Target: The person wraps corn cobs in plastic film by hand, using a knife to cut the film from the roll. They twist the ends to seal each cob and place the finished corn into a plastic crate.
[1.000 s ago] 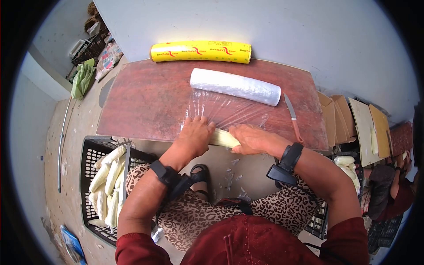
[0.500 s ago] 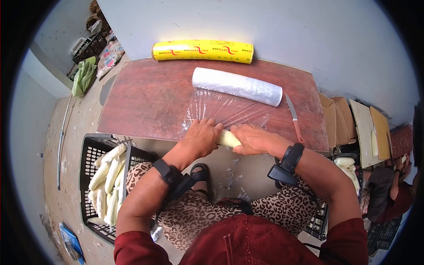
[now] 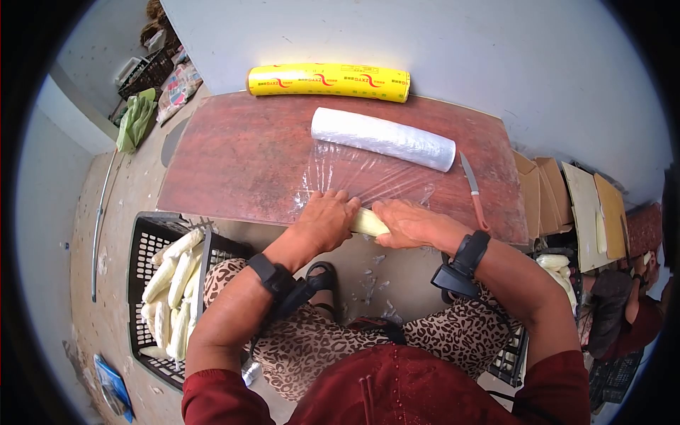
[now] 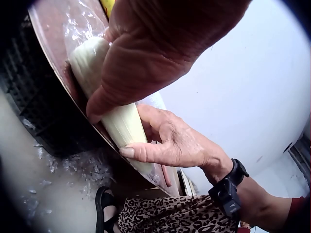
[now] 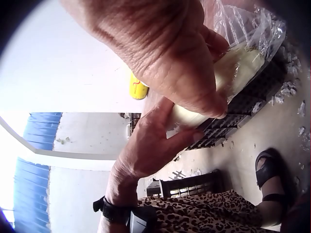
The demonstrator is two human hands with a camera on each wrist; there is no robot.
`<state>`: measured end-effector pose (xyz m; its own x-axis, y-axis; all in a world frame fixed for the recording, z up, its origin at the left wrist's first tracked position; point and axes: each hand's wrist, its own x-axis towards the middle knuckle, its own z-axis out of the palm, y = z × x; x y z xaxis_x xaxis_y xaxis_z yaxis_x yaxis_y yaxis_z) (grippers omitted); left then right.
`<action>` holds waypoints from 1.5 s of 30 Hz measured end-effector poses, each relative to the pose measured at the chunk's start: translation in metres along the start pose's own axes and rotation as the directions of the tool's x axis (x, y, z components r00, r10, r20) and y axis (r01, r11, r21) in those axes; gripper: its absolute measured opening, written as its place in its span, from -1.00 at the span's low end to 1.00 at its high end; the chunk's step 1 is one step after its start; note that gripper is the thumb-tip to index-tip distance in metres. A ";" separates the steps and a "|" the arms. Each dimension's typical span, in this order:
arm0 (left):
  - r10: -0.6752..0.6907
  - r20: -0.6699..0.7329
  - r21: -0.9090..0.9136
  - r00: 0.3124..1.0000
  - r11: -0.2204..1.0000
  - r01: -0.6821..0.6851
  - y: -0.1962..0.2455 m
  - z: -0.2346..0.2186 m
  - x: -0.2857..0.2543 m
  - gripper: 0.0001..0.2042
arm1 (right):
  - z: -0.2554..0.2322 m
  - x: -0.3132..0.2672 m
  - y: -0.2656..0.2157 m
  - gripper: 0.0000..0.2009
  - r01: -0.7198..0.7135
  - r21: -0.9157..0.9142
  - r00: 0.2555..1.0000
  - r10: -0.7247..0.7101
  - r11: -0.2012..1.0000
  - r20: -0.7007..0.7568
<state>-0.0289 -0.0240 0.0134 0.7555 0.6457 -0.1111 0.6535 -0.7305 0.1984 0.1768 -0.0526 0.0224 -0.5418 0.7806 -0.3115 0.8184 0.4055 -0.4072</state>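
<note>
At the table's front edge, both hands hold a pale ear of corn in its husk lying crosswise. My left hand grips its left end, fingers over the top. My right hand grips the right end; its thumb lies along the near side in the left wrist view. Clear film stretches in creases from a white roll of cling film down to the corn. In the right wrist view, loose film bunches past one end of the corn. The palms cover much of the husk.
A yellow printed roll lies at the table's back edge by the wall. To the right lies a knife with a reddish handle. A black crate of pale ears stands at left; cardboard leans at right. Film scraps litter the floor.
Both hands and the corn have shifted slightly to the right, the left hand closer to the right one. The film stays stretched from the roll.
</note>
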 end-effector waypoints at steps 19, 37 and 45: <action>-0.017 0.017 0.025 1.000 1.000 0.016 0.002 -0.001 0.001 -0.53 | 0.002 0.001 0.000 -0.59 -0.025 0.003 1.000 0.025 1.000 0.003; -0.008 -0.025 0.047 1.000 0.999 0.009 0.002 0.004 -0.001 -0.58 | 0.000 0.000 -0.002 -0.60 -0.019 -0.003 1.000 0.019 1.000 -0.001; -0.024 -0.037 0.055 0.999 0.998 0.026 0.000 0.011 0.002 -0.57 | 0.000 0.002 -0.005 -0.56 -0.043 -0.022 0.999 0.043 0.999 0.015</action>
<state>-0.0268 -0.0247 0.0020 0.7371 0.6711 -0.0797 0.6748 -0.7244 0.1414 0.1722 -0.0529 0.0240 -0.5087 0.7902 -0.3418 0.8449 0.3818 -0.3747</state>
